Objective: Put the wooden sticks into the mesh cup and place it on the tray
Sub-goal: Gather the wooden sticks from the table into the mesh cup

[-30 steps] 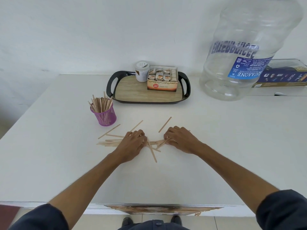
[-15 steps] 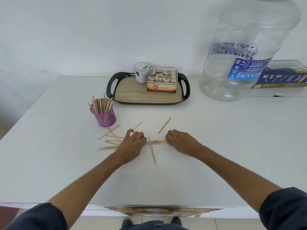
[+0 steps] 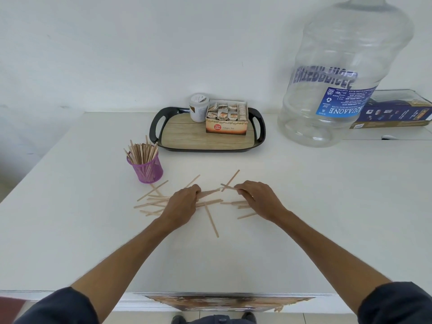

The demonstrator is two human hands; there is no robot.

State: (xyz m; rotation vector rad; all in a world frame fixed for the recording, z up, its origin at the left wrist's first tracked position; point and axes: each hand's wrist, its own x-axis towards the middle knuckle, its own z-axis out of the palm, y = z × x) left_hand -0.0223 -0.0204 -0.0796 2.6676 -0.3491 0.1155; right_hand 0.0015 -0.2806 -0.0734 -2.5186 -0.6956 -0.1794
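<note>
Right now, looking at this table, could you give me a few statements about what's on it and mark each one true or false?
1. The purple mesh cup already holds wooden sticks. True.
2. The mesh cup stands on the tray. False: it stands on the table, in front of the tray's left end.
3. Both the left hand and the right hand are down among the loose sticks on the table. True.
4. The tray is bare. False: a white jar and a tea box sit on it.
5. The big water bottle stands left of the tray. False: it is to the tray's right.
</note>
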